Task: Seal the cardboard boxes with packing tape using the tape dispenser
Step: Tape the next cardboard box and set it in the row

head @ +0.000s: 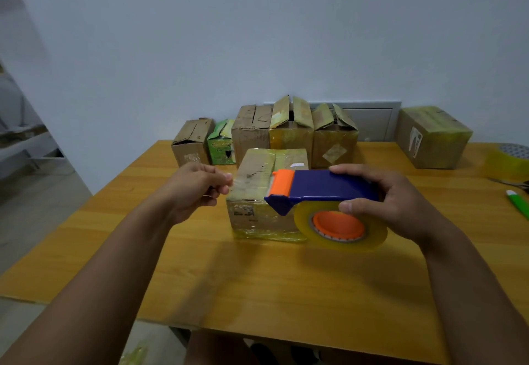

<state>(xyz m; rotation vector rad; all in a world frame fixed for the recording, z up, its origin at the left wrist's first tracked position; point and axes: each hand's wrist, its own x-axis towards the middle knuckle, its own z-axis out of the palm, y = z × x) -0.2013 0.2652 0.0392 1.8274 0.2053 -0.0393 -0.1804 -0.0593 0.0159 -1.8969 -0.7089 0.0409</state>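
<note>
My right hand (pixel 383 201) grips a blue and orange tape dispenser (pixel 323 187), held above the table with a roll of clear yellowish tape (pixel 340 225) under it. My left hand (pixel 197 187) pinches the free end of the clear tape, stretched from the dispenser's orange mouth over the left edge of a small cardboard box (pixel 257 192). That box stands in the middle of the wooden table (pixel 257 278) and is wrapped in glossy tape. The dispenser hides its right part.
Several cardboard boxes (pixel 292 127) with loose flaps and a green carton (pixel 221 142) stand in a row at the table's far edge. A taped box (pixel 432 138), a spare tape roll (pixel 506 161), scissors and a green cutter (pixel 518 201) lie at the right.
</note>
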